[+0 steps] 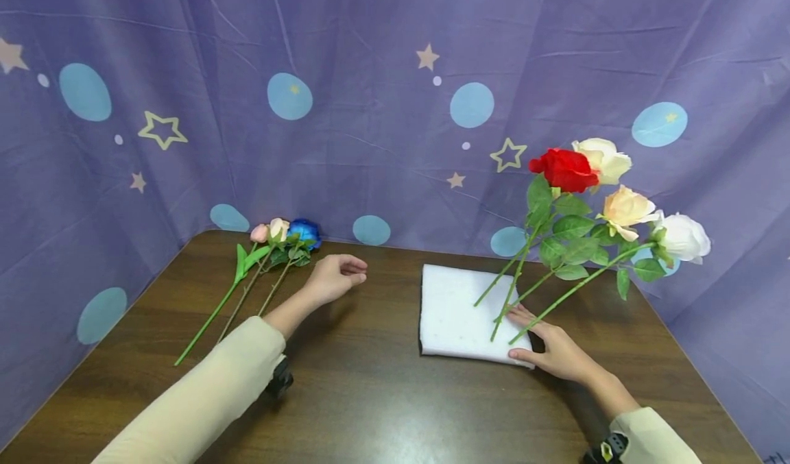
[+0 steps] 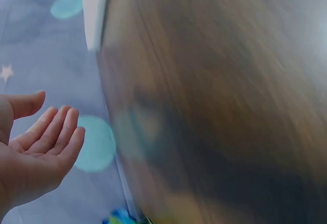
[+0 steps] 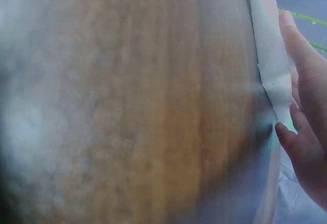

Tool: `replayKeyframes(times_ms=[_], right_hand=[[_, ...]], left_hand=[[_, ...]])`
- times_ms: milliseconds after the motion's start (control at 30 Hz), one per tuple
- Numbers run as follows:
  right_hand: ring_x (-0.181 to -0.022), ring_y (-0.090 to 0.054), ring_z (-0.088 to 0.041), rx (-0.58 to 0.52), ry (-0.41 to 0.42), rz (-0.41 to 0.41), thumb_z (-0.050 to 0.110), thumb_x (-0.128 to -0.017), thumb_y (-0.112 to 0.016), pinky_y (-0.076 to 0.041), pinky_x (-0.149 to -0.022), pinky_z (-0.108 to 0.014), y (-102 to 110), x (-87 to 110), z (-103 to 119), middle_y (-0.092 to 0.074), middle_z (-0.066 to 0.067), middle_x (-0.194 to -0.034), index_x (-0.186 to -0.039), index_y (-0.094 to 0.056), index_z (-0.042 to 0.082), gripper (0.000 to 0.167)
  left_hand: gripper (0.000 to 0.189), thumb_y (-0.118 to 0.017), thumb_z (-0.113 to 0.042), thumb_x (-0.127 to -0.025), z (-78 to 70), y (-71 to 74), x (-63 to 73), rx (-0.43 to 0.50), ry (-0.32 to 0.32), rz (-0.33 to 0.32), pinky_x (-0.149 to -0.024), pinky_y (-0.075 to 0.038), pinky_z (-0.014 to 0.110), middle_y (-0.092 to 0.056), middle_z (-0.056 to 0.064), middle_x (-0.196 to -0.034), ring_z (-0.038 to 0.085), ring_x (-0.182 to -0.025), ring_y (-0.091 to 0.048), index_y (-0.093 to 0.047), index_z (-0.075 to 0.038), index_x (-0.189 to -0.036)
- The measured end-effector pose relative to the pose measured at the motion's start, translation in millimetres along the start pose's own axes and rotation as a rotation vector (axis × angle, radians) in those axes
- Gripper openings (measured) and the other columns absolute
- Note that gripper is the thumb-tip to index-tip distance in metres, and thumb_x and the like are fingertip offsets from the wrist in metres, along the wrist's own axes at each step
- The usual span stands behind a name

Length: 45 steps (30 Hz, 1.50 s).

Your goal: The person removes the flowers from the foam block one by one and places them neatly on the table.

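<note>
A white foam block (image 1: 463, 313) lies flat on the table, holding four artificial roses in its right part: a red rose (image 1: 566, 170), a cream rose (image 1: 605, 160), a peach rose (image 1: 627, 208) and a white rose (image 1: 681, 238). My right hand (image 1: 558, 351) rests against the block's right edge, thumb and fingertips touching it below the stems; the right wrist view shows the thumb (image 3: 296, 40) along the foam. Toward the back left, my left hand (image 1: 333, 277) hovers over the table with nothing in it, its fingers loosely bent.
Left of my left hand lie a blue rose (image 1: 304, 232), a cream rose bud (image 1: 280, 229) and a pink tulip (image 1: 260, 233) on long stems. The brown wooden table (image 1: 358, 388) ends at a purple curtain (image 1: 382, 73) behind it.
</note>
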State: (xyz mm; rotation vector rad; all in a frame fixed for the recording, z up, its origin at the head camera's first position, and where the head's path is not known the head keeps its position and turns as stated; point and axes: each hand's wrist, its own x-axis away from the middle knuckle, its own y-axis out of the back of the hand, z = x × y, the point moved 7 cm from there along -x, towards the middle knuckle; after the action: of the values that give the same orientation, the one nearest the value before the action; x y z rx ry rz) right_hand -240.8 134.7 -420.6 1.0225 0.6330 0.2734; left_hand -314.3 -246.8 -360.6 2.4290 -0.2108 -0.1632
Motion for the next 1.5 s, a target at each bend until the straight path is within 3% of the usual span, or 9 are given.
replayKeyframes(times_ms=[433,767,933,1233,1500], right_hand=[[-0.14,-0.039,-0.014,0.009,-0.019,0.016,0.032,-0.077,-0.079,-0.013,-0.107,0.005,0.0,-0.4,-0.5,-0.057,-0.018,-0.137,-0.133,-0.057,0.007,0.065],[-0.14,-0.04,-0.018,0.023,-0.031,0.026,0.033,-0.078,-0.078,-0.013,-0.107,0.005,0.3,-1.5,-0.8,-0.057,-0.016,-0.138,-0.134,-0.056,0.009,0.065],[-0.139,-0.04,-0.017,0.018,-0.026,0.021,0.032,-0.078,-0.079,-0.014,-0.108,0.004,1.1,-1.8,0.2,-0.058,-0.016,-0.137,-0.133,-0.057,0.008,0.064],[-0.14,-0.031,-0.002,-0.022,0.003,0.011,0.028,-0.078,-0.079,-0.014,-0.109,0.004,-0.4,-0.7,0.5,-0.058,-0.02,-0.135,-0.132,-0.057,0.005,0.063],[-0.138,-0.03,0.0,-0.017,-0.026,0.023,0.03,-0.079,-0.078,-0.013,-0.107,0.005,-0.1,0.6,0.4,-0.052,-0.022,-0.14,-0.134,-0.055,0.005,0.065]], left_hand=[[0.021,-0.067,-0.012,-0.088,-51.2,-58.5,-22.4,0.109,-0.033,0.058,-0.085,-0.057,0.03,-0.074,0.011,-0.103,0.023,-0.096,-0.069,-0.07,-0.003,-0.107],[0.022,-0.068,-0.016,-0.089,-95.1,-98.6,-30.4,0.214,-0.052,0.127,-0.082,-0.057,0.025,-0.073,0.009,-0.107,0.022,-0.1,-0.068,-0.07,-0.007,-0.109],[0.023,-0.069,-0.013,-0.087,-116.0,-120.9,-30.7,0.324,-0.074,0.145,-0.077,-0.055,0.019,-0.074,0.012,-0.105,0.024,-0.099,-0.069,-0.071,-0.004,-0.108],[0.026,-0.071,-0.015,-0.085,-130.5,-166.4,-20.3,0.43,-0.018,0.205,-0.077,-0.052,0.013,-0.075,0.009,-0.104,0.012,-0.095,-0.068,-0.071,-0.005,-0.109],[0.021,-0.071,-0.013,-0.084,-139.3,-183.6,-9.6,0.395,-0.027,0.23,-0.068,-0.047,0.008,-0.075,0.008,-0.097,0.001,-0.08,-0.063,-0.072,-0.005,-0.103]])
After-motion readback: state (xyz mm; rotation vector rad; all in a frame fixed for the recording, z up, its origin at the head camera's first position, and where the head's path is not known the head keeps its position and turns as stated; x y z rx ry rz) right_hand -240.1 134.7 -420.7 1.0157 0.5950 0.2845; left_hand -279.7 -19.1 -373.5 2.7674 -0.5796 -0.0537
